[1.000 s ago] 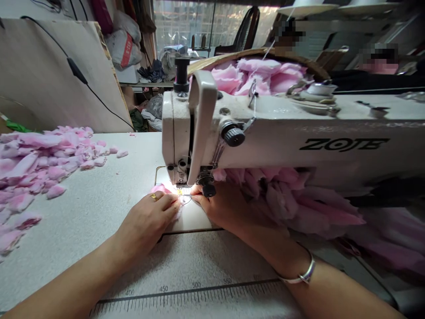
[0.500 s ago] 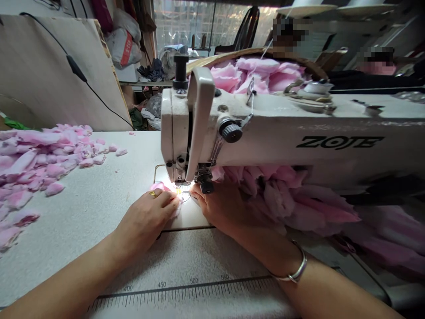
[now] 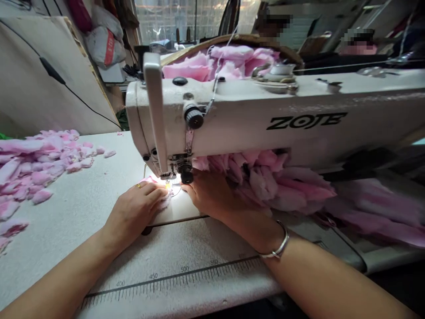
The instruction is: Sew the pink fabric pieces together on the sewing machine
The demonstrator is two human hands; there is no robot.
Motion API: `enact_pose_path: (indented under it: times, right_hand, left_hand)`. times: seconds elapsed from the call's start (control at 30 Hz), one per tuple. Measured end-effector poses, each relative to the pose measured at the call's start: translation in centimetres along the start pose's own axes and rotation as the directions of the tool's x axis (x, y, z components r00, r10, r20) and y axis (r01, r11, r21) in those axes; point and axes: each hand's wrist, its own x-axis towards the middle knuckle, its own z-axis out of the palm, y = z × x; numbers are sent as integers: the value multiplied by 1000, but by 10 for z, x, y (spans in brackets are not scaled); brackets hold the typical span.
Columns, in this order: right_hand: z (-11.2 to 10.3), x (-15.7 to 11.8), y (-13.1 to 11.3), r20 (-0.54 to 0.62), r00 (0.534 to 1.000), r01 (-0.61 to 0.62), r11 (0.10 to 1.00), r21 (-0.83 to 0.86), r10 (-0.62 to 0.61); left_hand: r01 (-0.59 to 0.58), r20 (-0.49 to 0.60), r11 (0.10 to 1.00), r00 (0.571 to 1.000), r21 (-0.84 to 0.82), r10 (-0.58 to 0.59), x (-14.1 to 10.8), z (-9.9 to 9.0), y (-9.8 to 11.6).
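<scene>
A pale, speckled worktop [image 3: 186, 243] is stretching from its ruler-marked front edge.
The left hand [image 3: 133, 209]'s drawn-together grip is pinching a pink cloth scrap [image 3: 150, 179] under a white metal sewing machine [image 3: 232, 124]; the right hand [image 3: 212, 192]'s grip I cannot tell. Leftward, room is opening toward loose pink fabric petals [image 3: 41, 178]; a gridded window [image 3: 159, 22] is glowing behind.

Bright window [image 3: 162, 20] at the back, pale board [image 3: 29, 93] at left, white tabletop [image 3: 76, 208] below.

Harsh white glare beneath the sewing machine [image 3: 232, 126], paler light at the window [image 3: 162, 22], dim blur rightward.
</scene>
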Motion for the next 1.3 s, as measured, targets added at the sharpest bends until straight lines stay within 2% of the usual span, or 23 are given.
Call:
enact_pose_path:
  times: [0.1,0.23,0.5,0.7,0.87,1.0,1.3]
  right_hand:
    - [-7,-4,5,53,998,-17,995,95,12]
    - [-11,-11,7,87,996,-11,987,160,-3]
    - [-3,-10,0,80,995,46,996,74,-52]
    - [0,-7,1,56,998,25,999,41,-28]
    - [-5,-8,6,59,996,55,992,112,-62]
    - [-6,-8,7,33,999,37,988,151,-43]
    - [-1,-6,-3,74,997,1,999,-44,2]
  left_hand:
    - [22,-28,999,999,-41,-24,1,0,-3]
    - [-12,-46,998,999,-65,9,1,0,-2]
    - [-40,-60,999,997,18,41,1,-1,7]
    - [-91,-1,995,996,43,91,-1,1,6]
    - [-92,35,995,995,35,90,-1,-2,8]
    - [-82,61,996,995,44,79,-1,-3,10]
    - [-91,64,990,994,106,85,-3,-1,13]
